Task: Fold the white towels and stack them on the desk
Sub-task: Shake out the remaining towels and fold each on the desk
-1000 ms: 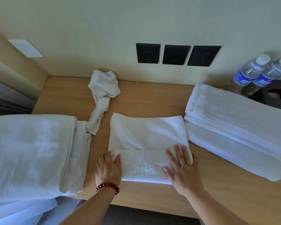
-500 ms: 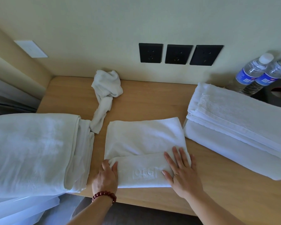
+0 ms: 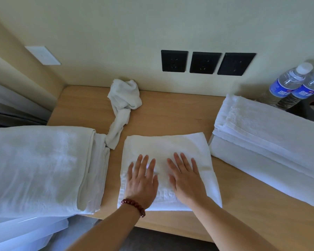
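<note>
Folded towel (image 3: 168,167) lies at desk (image 3: 179,113) front centre. Left hand (image 3: 141,180) and right hand (image 3: 186,176), earlier at near edge, now press flat on top, fingers straight; fold seems complete. Stack (image 3: 265,142) waits right.

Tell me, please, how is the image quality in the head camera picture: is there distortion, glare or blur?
Head view: wide-angle distortion bends the desk edge and tilts the bottles at the right rim; soft, dim daylight with a bluish tint on the large towel at left; no hard glare; both the left hand and the right hand look sharp on the folded towel.
</note>
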### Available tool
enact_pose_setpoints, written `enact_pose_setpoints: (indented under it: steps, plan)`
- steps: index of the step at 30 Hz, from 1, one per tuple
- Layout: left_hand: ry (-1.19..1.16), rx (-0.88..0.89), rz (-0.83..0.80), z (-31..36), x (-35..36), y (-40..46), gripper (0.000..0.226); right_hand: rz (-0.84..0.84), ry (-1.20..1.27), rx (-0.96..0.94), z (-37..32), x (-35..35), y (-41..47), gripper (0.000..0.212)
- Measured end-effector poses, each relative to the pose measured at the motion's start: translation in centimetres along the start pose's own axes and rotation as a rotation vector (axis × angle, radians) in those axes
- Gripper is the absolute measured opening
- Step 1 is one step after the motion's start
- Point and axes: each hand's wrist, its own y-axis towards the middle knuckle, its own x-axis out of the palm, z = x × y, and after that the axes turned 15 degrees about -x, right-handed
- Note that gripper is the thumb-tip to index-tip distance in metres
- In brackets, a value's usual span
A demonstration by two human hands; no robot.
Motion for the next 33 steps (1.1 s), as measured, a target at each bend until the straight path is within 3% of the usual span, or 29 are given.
enact_pose_setpoints:
  steps: [6,11,21,27,30,33]
  plan:
    - [0.07,-0.009,-0.152,-1.2,4.2,-3.8,0.069,-0.128,0.048,-0.266,0.5,-1.4,8.2,0.054]
    - [0.108,-0.004,-0.18,-1.2,4.1,-3.6,0.071,-0.326,-0.06,-0.334,0.2,-1.3,12.7,0.058]
    - [0.105,-0.032,-0.171,-1.5,4.3,-3.8,0.07,-0.226,-0.11,-0.262,1.4,-0.8,14.1,0.066]
    - [0.106,-0.023,-0.18,-1.5,4.3,-3.9,0.069,-0.248,-0.109,-0.263,1.6,-0.7,14.2,0.066]
    - [0.122,-0.016,-0.205,-1.8,4.2,-3.9,0.07,-0.259,-0.114,-0.182,0.9,-1.1,13.7,0.067]
    - [0.143,-0.023,-0.229,-1.7,3.7,-3.3,0.071,-0.131,-0.104,-0.049,1.1,-1.1,11.0,0.069]
